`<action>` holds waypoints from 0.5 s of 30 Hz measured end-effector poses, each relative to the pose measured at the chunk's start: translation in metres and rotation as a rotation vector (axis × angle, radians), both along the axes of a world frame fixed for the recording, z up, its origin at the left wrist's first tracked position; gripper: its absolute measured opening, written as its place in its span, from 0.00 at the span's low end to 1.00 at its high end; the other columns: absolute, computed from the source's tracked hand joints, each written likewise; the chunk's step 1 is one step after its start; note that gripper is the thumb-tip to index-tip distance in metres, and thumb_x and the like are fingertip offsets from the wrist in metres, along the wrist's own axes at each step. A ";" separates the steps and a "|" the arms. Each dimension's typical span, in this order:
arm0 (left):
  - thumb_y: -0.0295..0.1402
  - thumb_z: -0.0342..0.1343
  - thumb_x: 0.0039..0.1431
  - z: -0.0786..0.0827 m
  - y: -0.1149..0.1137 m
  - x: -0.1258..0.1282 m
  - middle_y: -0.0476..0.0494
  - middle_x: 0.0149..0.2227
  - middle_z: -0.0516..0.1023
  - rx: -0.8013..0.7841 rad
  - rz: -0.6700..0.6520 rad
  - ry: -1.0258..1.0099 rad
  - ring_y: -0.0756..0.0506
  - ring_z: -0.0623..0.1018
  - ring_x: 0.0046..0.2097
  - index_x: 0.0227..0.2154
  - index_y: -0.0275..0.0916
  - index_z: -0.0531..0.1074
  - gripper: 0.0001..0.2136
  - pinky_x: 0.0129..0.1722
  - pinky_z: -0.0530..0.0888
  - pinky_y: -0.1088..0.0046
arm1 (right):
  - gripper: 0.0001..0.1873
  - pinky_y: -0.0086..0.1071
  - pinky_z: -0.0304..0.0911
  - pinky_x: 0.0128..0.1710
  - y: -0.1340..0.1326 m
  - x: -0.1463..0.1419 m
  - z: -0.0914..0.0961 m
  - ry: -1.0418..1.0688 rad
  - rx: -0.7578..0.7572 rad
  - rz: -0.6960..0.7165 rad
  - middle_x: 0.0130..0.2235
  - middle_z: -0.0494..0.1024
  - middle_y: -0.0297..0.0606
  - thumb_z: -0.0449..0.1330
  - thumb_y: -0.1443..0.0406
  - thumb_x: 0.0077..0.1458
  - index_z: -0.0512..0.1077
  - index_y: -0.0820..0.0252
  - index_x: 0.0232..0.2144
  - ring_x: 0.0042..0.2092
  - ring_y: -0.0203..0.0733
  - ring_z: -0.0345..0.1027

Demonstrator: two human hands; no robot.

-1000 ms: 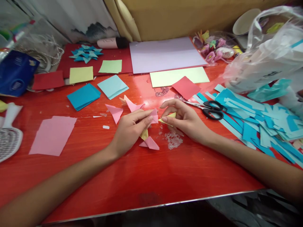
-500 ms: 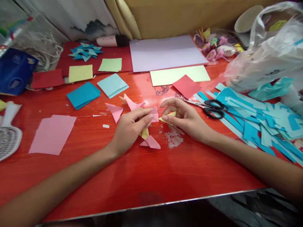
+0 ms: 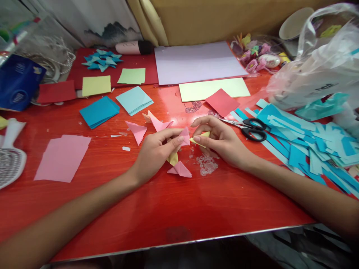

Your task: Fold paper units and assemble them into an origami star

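Observation:
Between the thumb and fingers of my left hand (image 3: 158, 151) is a pink folded paper piece (image 3: 185, 136). My right hand (image 3: 220, 142) pinches a yellow folded paper piece (image 3: 203, 139), its tip at the pink piece's right edge. I cannot tell whether the tip is inside a fold. Below my left hand a yellow folded piece (image 3: 173, 159) shows, with another pink folded piece (image 3: 181, 169) at its lower end. Beyond the left hand lie a loose pink folded piece (image 3: 136, 132) and a pink-and-peach folded piece (image 3: 157, 121).
Black-handled scissors (image 3: 252, 129) lie right of my right hand, beside a heap of blue paper strips (image 3: 305, 138). Pink sheets (image 3: 62, 158), blue squares (image 3: 99, 112) and light-blue squares (image 3: 134, 100) lie to the left. A red square (image 3: 222, 102) is behind my right hand.
Both hands stay nearly in place, still holding the pink and yellow pieces close together. The whole view has shifted very slightly.

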State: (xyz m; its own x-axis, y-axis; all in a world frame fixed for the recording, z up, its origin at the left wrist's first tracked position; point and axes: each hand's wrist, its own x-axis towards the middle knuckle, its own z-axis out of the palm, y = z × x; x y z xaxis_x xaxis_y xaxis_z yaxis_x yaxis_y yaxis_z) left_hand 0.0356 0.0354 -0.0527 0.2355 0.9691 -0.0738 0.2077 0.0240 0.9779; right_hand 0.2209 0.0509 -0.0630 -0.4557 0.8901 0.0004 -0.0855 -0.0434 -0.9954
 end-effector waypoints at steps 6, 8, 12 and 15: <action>0.37 0.55 0.55 -0.003 0.001 -0.001 0.50 0.22 0.66 -0.012 0.025 -0.044 0.51 0.65 0.26 0.35 0.39 0.75 0.09 0.25 0.63 0.76 | 0.14 0.20 0.48 0.11 0.000 0.000 0.000 0.000 -0.010 -0.001 0.30 0.68 0.29 0.61 0.65 0.54 0.63 0.58 0.42 0.17 0.23 0.55; 0.38 0.55 0.55 -0.005 0.002 -0.001 0.50 0.23 0.67 -0.022 0.033 -0.074 0.51 0.66 0.27 0.36 0.39 0.76 0.10 0.26 0.64 0.76 | 0.14 0.20 0.48 0.12 0.000 0.000 -0.001 0.008 -0.011 0.004 0.31 0.68 0.29 0.61 0.65 0.54 0.63 0.58 0.42 0.17 0.22 0.55; 0.38 0.56 0.54 -0.007 0.003 -0.001 0.50 0.23 0.67 -0.027 0.032 -0.098 0.51 0.65 0.26 0.36 0.39 0.76 0.10 0.26 0.63 0.76 | 0.15 0.20 0.48 0.12 0.001 0.001 -0.001 0.007 -0.022 0.013 0.31 0.68 0.29 0.61 0.65 0.54 0.63 0.58 0.42 0.18 0.22 0.55; 0.37 0.56 0.55 -0.006 0.003 -0.002 0.50 0.23 0.66 -0.024 0.026 -0.084 0.51 0.66 0.26 0.35 0.39 0.76 0.09 0.26 0.63 0.76 | 0.14 0.20 0.48 0.12 0.001 0.001 -0.001 0.014 -0.027 0.017 0.31 0.69 0.29 0.61 0.65 0.54 0.63 0.59 0.42 0.18 0.22 0.55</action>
State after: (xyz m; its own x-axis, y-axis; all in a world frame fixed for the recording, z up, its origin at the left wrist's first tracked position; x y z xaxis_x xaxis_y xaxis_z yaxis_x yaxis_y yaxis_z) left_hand 0.0339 0.0383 -0.0591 0.2163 0.9732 -0.0779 0.1242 0.0517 0.9909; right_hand 0.2215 0.0516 -0.0642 -0.4706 0.8822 -0.0176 -0.0981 -0.0722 -0.9926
